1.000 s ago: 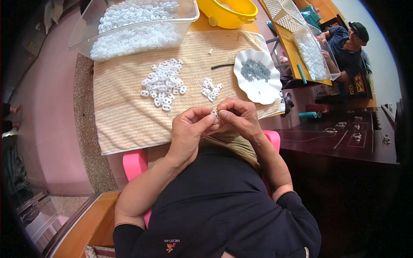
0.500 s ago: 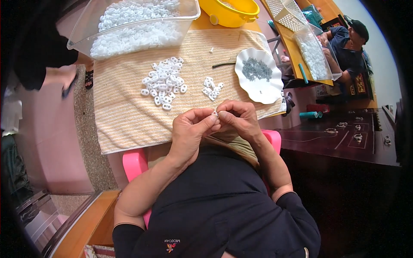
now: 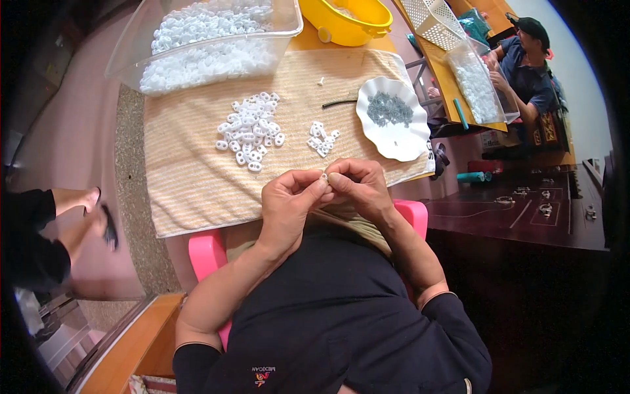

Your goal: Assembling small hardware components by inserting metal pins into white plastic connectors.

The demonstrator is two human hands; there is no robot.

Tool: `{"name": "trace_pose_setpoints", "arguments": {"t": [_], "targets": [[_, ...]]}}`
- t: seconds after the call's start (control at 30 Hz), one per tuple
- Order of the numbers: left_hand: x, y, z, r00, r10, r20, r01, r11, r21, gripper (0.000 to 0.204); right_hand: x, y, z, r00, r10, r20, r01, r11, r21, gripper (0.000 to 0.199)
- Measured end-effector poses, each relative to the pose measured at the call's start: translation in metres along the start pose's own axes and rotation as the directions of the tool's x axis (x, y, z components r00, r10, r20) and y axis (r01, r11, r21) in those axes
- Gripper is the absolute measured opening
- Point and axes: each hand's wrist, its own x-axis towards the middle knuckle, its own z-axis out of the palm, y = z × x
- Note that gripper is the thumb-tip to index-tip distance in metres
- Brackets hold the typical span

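Note:
At the front edge of the towel, my left hand (image 3: 283, 205) and my right hand (image 3: 367, 192) meet fingertip to fingertip. Both pinch one small white plastic piece (image 3: 324, 176), mostly covered by the thumbs and forefingers. Beyond my left hand lies a pile of white oval two-hole plastic pieces (image 3: 248, 134). A smaller cluster of white pieces (image 3: 321, 140) sits just past my fingertips. To the right of it, a white scalloped plate (image 3: 408, 146) bears a heap of tiny greyish clear parts (image 3: 388, 109); their kind is too small to tell.
A clear bin (image 3: 289, 33) of white pieces and a yellow tub (image 3: 341, 26) stand at the back of the striped towel (image 3: 184, 190). A thin black rod (image 3: 338, 104) touches the plate. At right, another person (image 3: 528, 72) sits by a second bin (image 3: 476, 85).
My hands keep their pinch on the small white piece, with only slight finger movement. At the left, a passing person has moved nearer along the floor. The seated person's head has lifted.

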Motion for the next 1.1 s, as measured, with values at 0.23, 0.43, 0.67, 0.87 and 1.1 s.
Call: {"name": "trace_pose_setpoints", "arguments": {"t": [0.23, 0.43, 0.67, 0.87, 1.1], "targets": [[0.002, 0.000, 0.000, 1.000, -0.018, 0.021, 0.019, 1.000, -0.024, 0.015, 0.001, 0.006, -0.006, 0.997, -0.080, 0.013, 0.081, 0.994, -0.072, 0.014], [0.002, 0.000, 0.000, 0.999, -0.033, 0.018, 0.034, 0.999, -0.025, 0.015, 0.001, 0.002, -0.004, 0.986, -0.167, 0.027, 0.168, 0.953, -0.250, 0.014], [0.000, 0.000, 0.001, 1.000, -0.021, 0.009, 0.021, 1.000, -0.015, 0.016, -0.001, 0.000, -0.003, 0.988, -0.150, 0.028, 0.151, 0.944, -0.293, 0.015], [0.000, 0.001, 0.003, 1.000, -0.001, -0.003, 0.001, 1.000, -0.016, 0.017, -0.002, -0.003, 0.001, 0.991, -0.129, 0.021, 0.130, 0.949, -0.286, 0.016], [0.000, 0.001, 0.002, 1.000, 0.019, 0.001, -0.019, 1.000, -0.015, 0.018, -0.003, -0.003, 0.004, 0.997, -0.074, 0.022, 0.077, 0.980, -0.182, 0.019]]}}
